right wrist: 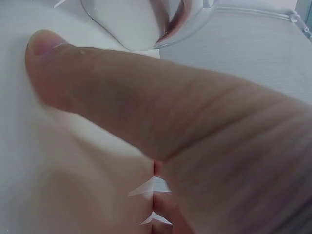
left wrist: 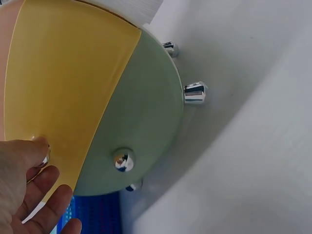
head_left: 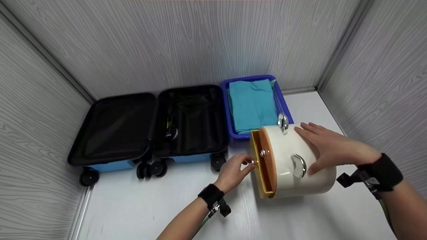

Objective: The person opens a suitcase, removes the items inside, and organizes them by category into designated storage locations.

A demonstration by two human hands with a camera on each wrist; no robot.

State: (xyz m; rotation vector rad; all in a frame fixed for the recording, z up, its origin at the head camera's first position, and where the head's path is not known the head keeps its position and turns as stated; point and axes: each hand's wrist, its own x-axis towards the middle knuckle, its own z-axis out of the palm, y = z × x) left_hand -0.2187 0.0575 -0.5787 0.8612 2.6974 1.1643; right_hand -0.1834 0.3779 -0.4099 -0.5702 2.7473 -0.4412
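Observation:
A white rounded drawer box [head_left: 310,186] with chrome fittings lies on the white surface at the right. Its yellow drawer [head_left: 257,181] sticks out partway on the left side, leaving a gap behind its front. My left hand [head_left: 234,171] pinches the small chrome knob [left wrist: 46,158] of that drawer between thumb and fingers. Beside it, in the left wrist view, is a green drawer front [left wrist: 136,107] with its own round knob [left wrist: 124,161]. My right hand [head_left: 328,146] rests on the white body with fingers spread, thumb close to a curved chrome handle [head_left: 302,165].
A blue basket [head_left: 231,131] holding folded turquoise cloth [head_left: 252,106] stands just behind the box. To the left lies an open suitcase [head_left: 116,130], black inside and blue outside, with a small dark object [head_left: 171,133] in it. Grey wood-grain panels [head_left: 200,43] enclose the surface.

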